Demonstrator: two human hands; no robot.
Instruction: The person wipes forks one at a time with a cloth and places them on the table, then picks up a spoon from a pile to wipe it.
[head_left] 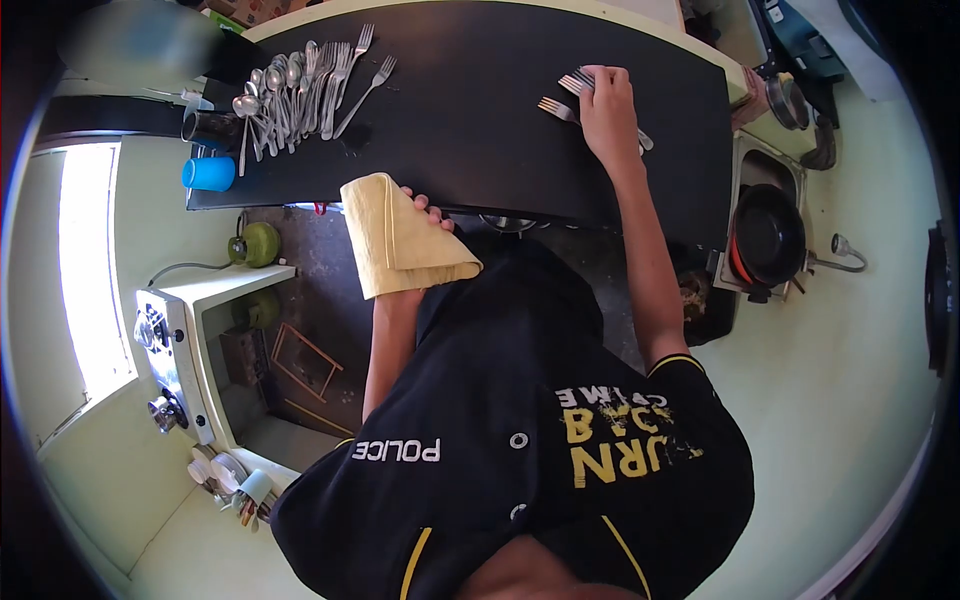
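Observation:
My left hand (428,207) grips a folded yellow cloth (400,240) in front of the counter's near edge, and the cloth covers most of the palm. At the right of the black counter (470,120), my right hand (608,118) has its fingers closed on a fork (574,84), whose tines show beside the fingertips. Another fork (556,109) lies just under that hand, partly hidden by it. On the counter's left part rests a pile of spoons and forks (300,95), with a single fork (368,97) at its right side.
A blue cup (209,174) and a dark mug (207,128) stand at the counter's left end. To the right, a black frying pan (770,235) sits over the sink (750,160). A gas stove (170,360) and a green gas cylinder (262,244) are at the left.

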